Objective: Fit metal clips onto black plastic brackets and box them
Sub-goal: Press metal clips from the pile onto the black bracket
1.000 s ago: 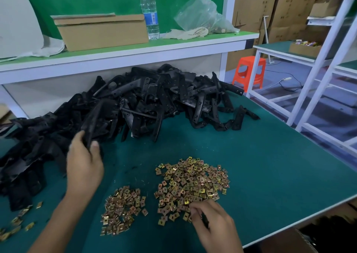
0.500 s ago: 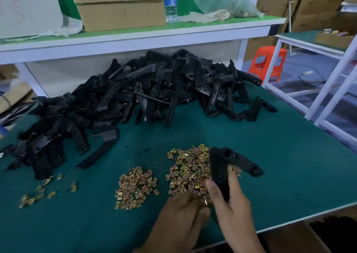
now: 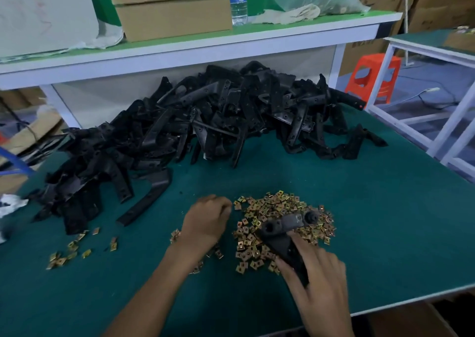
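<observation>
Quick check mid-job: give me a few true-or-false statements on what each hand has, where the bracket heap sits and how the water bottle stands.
1. The right hand grips a black bracket over the clip pile. True.
2. The left hand holds a bracket too. False: it holds no bracket; its fingers curl at the clip pile's left edge.
3. The water bottle lies on its side. False: it stands upright on the shelf, beside the cardboard box.
4. The bracket heap lies beyond the clips, below the shelf. True.
</observation>
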`<state>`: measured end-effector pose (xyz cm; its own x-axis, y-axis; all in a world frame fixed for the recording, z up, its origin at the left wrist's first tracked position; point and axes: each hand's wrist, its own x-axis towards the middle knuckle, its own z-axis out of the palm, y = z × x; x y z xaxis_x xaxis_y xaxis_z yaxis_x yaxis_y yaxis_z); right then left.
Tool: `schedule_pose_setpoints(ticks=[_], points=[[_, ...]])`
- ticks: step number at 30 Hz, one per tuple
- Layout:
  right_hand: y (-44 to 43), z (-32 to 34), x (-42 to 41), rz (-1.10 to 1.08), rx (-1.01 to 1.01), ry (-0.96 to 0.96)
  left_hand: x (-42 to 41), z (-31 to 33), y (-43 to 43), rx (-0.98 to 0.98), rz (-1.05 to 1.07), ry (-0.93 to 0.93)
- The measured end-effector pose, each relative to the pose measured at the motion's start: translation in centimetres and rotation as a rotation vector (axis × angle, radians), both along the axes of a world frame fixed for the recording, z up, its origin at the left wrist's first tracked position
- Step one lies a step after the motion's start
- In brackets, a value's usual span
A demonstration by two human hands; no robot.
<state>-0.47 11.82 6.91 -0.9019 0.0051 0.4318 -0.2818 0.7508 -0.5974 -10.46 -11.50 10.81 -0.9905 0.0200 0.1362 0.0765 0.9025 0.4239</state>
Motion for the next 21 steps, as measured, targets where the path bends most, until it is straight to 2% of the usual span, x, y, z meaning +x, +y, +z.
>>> schedule_pose_setpoints(ticks=[4,13,16,21], points=[[0.2,-0.5,-0.3,-0.006,0.048,-0.015,-1.9,-0.9,1.9,-0.047,-0.02,-0.04],[0.1,0.3,0.0,0.049,0.033,-0.014,-2.5,-0.9,0.3,-0.045,0.087,0.034],[0.1,0.4,0.0,0.05,0.049,-0.01,-2.4,-0.5,-0.6,0.142,0.124,0.013],[0.2,0.6,0.2,0.071,0.055,-0.061,-2.4,0.3,-1.5,0.709,0.216,-0.186]])
